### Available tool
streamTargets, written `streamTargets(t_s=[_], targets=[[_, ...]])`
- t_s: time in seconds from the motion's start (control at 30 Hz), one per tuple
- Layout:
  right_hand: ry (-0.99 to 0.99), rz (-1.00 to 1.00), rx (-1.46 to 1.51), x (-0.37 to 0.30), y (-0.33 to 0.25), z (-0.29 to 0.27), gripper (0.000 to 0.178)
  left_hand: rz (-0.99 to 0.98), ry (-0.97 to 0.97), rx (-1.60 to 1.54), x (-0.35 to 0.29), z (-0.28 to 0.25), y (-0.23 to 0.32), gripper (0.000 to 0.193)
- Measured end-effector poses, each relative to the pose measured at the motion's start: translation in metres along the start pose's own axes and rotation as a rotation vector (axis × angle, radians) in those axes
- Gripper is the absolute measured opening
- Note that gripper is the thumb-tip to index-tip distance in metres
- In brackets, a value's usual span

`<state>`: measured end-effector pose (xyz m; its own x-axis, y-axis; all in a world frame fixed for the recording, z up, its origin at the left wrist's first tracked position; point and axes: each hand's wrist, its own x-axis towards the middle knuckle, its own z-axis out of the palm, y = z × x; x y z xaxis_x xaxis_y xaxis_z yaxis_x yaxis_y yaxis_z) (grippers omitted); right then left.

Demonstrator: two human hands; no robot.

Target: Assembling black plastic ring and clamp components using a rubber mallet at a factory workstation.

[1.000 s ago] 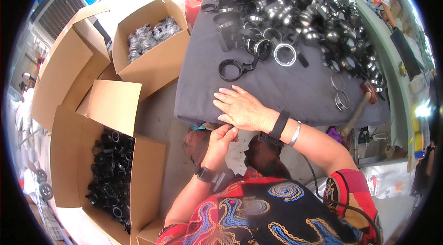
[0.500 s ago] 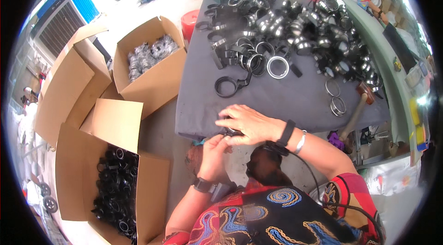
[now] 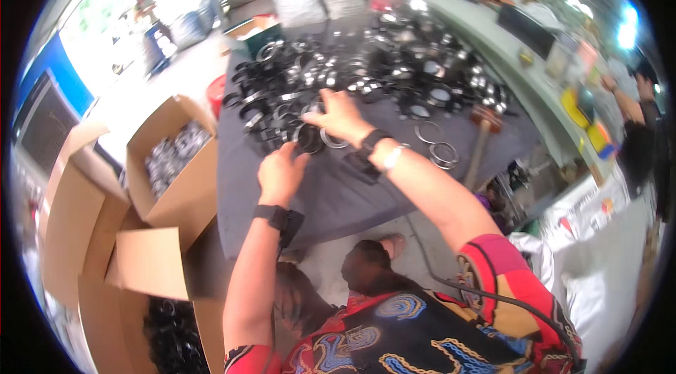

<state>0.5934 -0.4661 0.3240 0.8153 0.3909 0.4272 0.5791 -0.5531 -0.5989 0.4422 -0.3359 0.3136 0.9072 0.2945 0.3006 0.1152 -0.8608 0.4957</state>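
Fingers of the right hand (image 3: 341,118) stand apart; those of the left hand (image 3: 279,175) curl, grip cannot be told. Both have moved from the near edge of the table (image 3: 331,205) to the parts pile (image 3: 366,67), so work now centres there. Black ring (image 3: 317,148) lies between them, opening roughly upward; round, no long axis.

Both hands (image 3: 341,119) at the black rings (image 3: 285,119) (mallet (image 3: 481,141) rightward)
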Motion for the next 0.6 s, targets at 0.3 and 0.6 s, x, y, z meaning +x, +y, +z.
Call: streamTargets(t_s=[0.3, 0.6], targets=[[-0.069, 0.026, -0.277, -0.066, 0.01, -0.086, 0.039, -0.208, 0.173, -0.748, -0.04, -0.017, -0.02, 0.005], [-0.321, 0.124, -0.991, -0.092, 0.096, -0.103, 0.016, -0.571, 0.321, -1.347, -0.153, -0.021, -0.025, 0.019]])
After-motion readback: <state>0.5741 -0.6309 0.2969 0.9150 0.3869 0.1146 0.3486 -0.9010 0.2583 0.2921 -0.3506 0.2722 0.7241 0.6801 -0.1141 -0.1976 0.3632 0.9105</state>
